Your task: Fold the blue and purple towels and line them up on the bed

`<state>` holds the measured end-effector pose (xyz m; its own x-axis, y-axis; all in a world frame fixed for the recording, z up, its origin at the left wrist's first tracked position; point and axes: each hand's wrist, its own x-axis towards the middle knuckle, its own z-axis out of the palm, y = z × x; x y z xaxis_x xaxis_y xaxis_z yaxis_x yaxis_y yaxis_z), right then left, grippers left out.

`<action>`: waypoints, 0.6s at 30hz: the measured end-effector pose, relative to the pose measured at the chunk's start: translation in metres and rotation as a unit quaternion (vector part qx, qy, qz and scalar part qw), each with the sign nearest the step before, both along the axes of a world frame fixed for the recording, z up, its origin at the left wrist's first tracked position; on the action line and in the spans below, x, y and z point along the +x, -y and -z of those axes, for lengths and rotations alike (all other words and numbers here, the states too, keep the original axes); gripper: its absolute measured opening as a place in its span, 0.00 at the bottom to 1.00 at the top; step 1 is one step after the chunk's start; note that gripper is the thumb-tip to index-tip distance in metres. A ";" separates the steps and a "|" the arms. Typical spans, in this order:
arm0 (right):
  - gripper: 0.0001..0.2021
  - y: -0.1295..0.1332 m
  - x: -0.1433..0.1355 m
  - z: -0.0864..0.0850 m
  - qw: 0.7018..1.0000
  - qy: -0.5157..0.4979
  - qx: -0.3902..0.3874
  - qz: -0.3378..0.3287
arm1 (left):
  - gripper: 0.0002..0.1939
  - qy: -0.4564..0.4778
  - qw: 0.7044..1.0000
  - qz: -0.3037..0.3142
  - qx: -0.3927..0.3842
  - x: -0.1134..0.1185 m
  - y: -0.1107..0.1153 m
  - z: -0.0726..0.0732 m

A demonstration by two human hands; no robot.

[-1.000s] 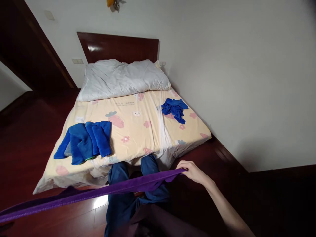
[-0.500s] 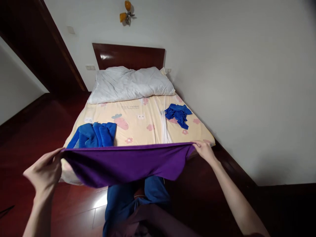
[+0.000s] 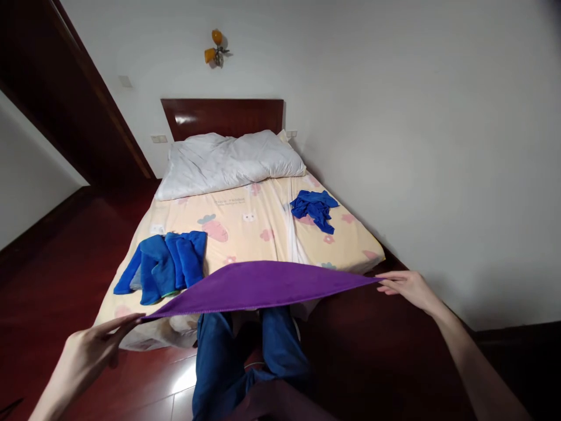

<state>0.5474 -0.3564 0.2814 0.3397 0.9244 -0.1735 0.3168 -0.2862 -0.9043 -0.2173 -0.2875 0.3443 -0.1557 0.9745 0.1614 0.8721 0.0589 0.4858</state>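
Note:
A purple cloth (image 3: 267, 286) is stretched between my two hands, above my knees and the near edge of the bed. Its left corner is pinched in my left hand (image 3: 94, 348), at the lower left. On the other side my right hand (image 3: 407, 287) pinches the right corner between thumb and fingers. The middle of the cloth billows upward toward the bed. Just beyond its left part lies a folded fluffy blue cloth (image 3: 169, 263) on the bed. A crumpled blue cloth (image 3: 314, 207) rests farther back, near the bed's right side.
The bed (image 3: 245, 237) has a pale yellow patterned sheet. A white quilt (image 3: 232, 161) is bunched before the dark wooden headboard (image 3: 228, 118). A wall (image 3: 416, 146) runs along the right side. Dark red floor (image 3: 39, 292) shows at the left.
The purple cloth hung down before and now its middle billows upward, nearly flat. My right hand has moved right, my left hand lower and slightly right. The view has tilted up a little.

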 end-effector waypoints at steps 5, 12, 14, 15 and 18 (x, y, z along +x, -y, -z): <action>0.22 0.014 0.014 -0.017 1.000 -0.003 -0.019 -0.014 | 0.18 0.108 0.987 0.052 -0.102 -0.007 -0.004 -0.011; 0.11 -0.050 0.022 -0.010 0.995 0.061 0.041 -0.068 | 0.20 0.080 0.971 0.198 -0.104 0.029 -0.072 0.007; 0.10 -0.081 0.019 -0.008 0.991 0.097 0.055 -0.072 | 0.19 0.071 0.968 0.223 -0.094 0.046 -0.098 0.013; 0.09 -0.097 0.016 -0.009 0.987 0.124 0.063 -0.076 | 0.18 0.075 0.968 0.225 -0.085 0.055 -0.112 0.015; 0.06 -0.145 0.003 -0.022 0.968 0.233 0.091 -0.033 | 0.15 0.090 0.977 0.189 -0.033 0.083 -0.152 0.009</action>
